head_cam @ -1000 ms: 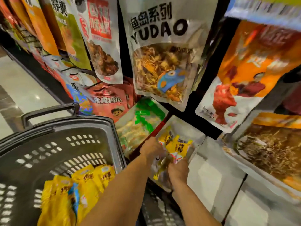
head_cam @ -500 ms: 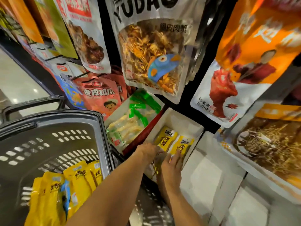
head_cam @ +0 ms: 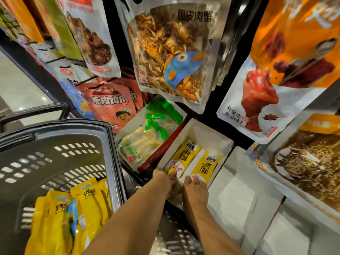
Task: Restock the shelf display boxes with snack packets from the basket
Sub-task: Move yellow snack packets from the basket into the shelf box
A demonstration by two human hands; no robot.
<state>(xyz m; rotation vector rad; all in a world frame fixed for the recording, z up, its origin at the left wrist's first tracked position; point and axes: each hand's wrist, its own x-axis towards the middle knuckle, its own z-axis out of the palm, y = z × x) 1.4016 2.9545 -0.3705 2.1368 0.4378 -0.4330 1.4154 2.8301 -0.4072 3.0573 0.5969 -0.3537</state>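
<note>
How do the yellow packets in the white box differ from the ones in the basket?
Box packets lie flat, side by side, in the white box; basket packets sit heaped and overlapping in the basket. The box shows two, the basket more. Both wear the same yellow wrapper.

You have one view only: the wide-angle camera on your head, looking forward and steeply down. It sits close to the shelf (head_cam: 211,115), so the hanging bags (head_cam: 171,52) crowd the top, the white display box (head_cam: 207,133) lies just below centre and the grey basket (head_cam: 55,162) fills the lower left. Straight edges bow near the borders.
</note>
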